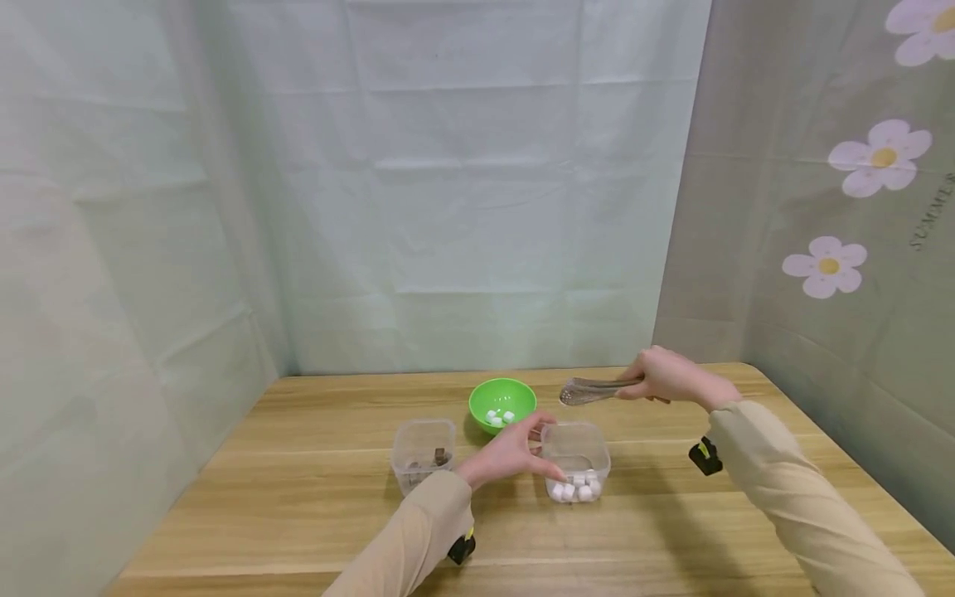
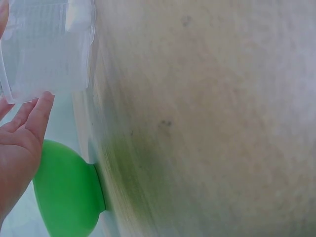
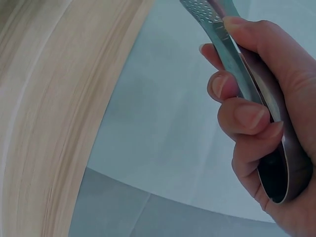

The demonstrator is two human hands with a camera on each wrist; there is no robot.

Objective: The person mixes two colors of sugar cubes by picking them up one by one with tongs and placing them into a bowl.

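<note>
Above the table at the right, my right hand (image 1: 671,377) grips metal food tongs (image 1: 589,390) with perforated ends. The right wrist view shows its fingers curled round the tongs' arms; whether anything sits between the tips I cannot tell. My left hand (image 1: 511,454) holds a clear plastic container (image 2: 49,59) by its left side, thumb toward the front and fingers behind. White cubes (image 1: 570,492) lie at that container's near end. Just behind the left hand stands a green bowl (image 1: 485,396) with a few white cubes (image 1: 508,417) inside.
Left of my left hand, a second clear container (image 1: 424,428) holds dark brown cubes (image 1: 440,455); my left forearm partly covers it. Everything stands on a wood-grain table (image 1: 313,473). Pale cloth curtains (image 1: 477,207) surround its back and sides.
</note>
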